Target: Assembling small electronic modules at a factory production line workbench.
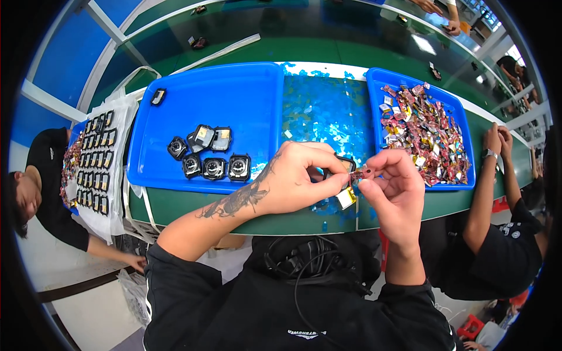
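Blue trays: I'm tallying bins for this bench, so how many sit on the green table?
2. One large blue tray lies left of centre holding small black square parts; a second blue tray sits right, filled with small red and silver pieces. Others may be hidden.

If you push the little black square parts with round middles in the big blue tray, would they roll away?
Probably not. The small black square parts have flat sides and lie flat in the big blue plastic tray, so they would likely slide rather than roll. They look light, and some lean on each other, so a push might knock those over.
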A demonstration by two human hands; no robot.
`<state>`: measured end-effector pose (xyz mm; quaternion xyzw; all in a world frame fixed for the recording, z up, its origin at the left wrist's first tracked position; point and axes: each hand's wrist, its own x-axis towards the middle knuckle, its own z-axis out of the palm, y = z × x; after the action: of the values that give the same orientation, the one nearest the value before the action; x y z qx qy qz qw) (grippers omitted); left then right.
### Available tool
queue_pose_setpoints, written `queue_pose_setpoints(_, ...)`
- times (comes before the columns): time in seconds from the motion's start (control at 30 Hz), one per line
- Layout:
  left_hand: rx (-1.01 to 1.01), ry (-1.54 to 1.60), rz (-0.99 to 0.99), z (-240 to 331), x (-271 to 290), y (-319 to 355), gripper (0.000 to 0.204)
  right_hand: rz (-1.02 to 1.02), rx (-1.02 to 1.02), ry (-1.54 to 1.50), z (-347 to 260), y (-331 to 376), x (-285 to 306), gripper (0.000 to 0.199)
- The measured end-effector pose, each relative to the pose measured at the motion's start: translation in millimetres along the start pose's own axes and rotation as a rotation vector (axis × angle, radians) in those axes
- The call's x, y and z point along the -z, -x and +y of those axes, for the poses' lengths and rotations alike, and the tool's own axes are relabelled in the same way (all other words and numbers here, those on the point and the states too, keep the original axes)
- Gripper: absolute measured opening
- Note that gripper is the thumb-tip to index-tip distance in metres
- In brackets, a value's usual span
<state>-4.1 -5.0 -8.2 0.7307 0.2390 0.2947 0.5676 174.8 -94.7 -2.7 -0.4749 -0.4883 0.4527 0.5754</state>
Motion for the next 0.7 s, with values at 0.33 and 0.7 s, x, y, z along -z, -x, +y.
queue_pose_setpoints(0.33,0.113,0.309,0.081,-4,-11,1,0.033,0.299,0.123,0.091,22,-3,-14,0.026)
queue_pose_setpoints(0.7,0.011,0.288,0.163,-5,-15,3,0.032,0.319,0.204,0.297,25,-4,-21,0.031)
